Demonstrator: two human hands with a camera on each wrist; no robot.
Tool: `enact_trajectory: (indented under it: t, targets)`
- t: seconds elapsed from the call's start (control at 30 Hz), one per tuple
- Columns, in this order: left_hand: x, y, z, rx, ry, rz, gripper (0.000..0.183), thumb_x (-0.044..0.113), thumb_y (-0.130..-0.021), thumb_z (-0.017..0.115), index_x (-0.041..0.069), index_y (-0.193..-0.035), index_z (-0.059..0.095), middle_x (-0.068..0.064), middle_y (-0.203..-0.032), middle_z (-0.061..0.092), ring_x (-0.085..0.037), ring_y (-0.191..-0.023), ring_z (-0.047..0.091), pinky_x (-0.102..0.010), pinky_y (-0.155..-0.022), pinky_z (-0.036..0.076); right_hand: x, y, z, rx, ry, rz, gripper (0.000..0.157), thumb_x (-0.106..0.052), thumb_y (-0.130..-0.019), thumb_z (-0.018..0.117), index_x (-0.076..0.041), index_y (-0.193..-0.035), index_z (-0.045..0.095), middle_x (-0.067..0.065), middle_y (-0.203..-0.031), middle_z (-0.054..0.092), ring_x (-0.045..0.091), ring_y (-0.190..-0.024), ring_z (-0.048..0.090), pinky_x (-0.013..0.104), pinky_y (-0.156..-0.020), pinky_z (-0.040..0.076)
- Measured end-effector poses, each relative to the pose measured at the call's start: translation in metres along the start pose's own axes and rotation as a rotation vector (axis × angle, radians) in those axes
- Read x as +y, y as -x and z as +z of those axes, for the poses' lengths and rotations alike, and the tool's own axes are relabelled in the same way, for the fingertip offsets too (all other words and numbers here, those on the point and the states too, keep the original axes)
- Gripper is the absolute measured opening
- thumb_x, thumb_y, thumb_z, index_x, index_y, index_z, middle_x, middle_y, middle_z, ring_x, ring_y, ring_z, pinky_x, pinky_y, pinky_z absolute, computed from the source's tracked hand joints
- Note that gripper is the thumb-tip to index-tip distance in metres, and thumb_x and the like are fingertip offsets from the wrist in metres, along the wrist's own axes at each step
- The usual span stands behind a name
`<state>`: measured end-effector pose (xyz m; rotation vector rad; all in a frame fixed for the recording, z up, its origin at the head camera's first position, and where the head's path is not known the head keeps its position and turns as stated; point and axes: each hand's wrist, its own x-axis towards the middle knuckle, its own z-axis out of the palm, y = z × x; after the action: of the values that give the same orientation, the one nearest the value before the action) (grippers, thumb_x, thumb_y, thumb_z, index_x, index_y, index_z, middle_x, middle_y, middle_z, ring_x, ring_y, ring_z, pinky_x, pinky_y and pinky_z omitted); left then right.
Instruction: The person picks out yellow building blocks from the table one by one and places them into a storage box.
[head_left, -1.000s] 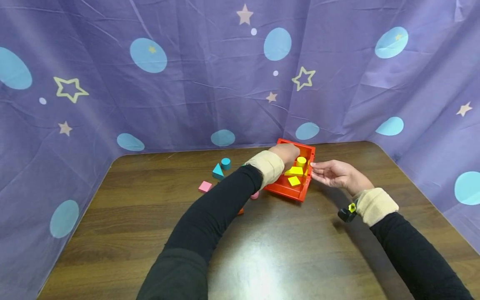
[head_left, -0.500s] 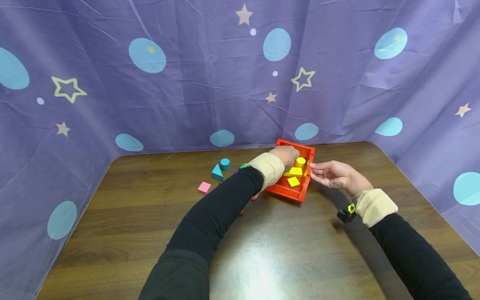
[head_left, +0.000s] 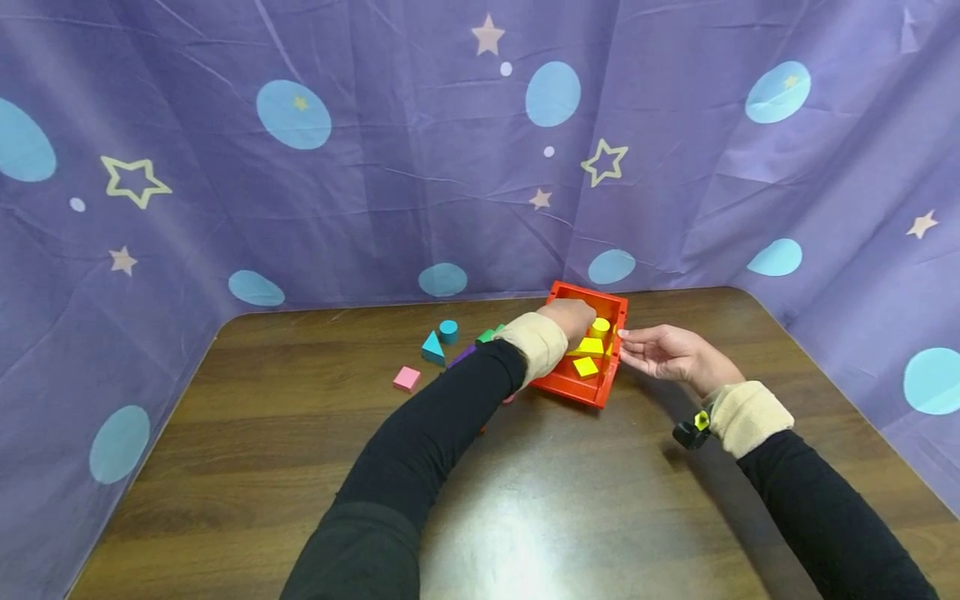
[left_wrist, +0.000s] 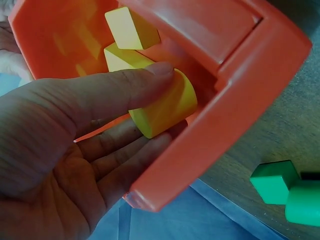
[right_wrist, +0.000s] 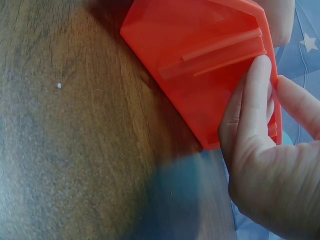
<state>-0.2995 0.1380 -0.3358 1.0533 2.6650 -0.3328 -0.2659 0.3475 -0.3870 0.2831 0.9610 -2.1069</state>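
Observation:
An open red plastic box [head_left: 570, 388] sits on the table, tilted on its base in the right wrist view. My left hand [head_left: 568, 322] reaches inside it. In the left wrist view, the thumb lies over a yellow cylinder block [left_wrist: 172, 107] with the fingers beneath, pinching it. Beside it in the box are a yellow trapezoid block [head_left: 590, 347] and a yellow square block [head_left: 585, 367]. My right hand [head_left: 678, 354] grips the box's right wall, its fingers along the outer face and the thumb across the rim in the right wrist view.
Left of the box lie a blue cylinder [head_left: 448, 332], a blue triangle [head_left: 432, 348], a pink block [head_left: 407, 379] and a purple block [head_left: 463, 356]. Green blocks [left_wrist: 274, 181] lie near the box. The left sleeve [head_left: 420, 442] partly covers other pieces. A purple curtain [head_left: 375, 208] hangs behind the table.
The left forearm has shifted slightly, so purple and green blocks show more beside it. Both hands stay at the box, and the yellow blocks keep their places.

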Motion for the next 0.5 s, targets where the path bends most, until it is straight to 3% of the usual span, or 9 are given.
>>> enact_trajectory:
  t: [0.5]
  targets:
    - [-0.0006,0.0,0.0001,0.013,0.018,-0.011,0.023,0.011,-0.1,0.061,0.014,-0.121,0.067,0.0,-0.124,0.068,-0.014,-0.109,0.062,-0.029,-0.099,0.05,0.0003,0.0016,0.0017,0.005,0.003,-0.001,0.034,-0.008,-0.108,0.041,0.001,-0.1,0.073,0.012,-0.101,0.075,0.019,-0.094,0.072,0.026,-0.093,0.057]
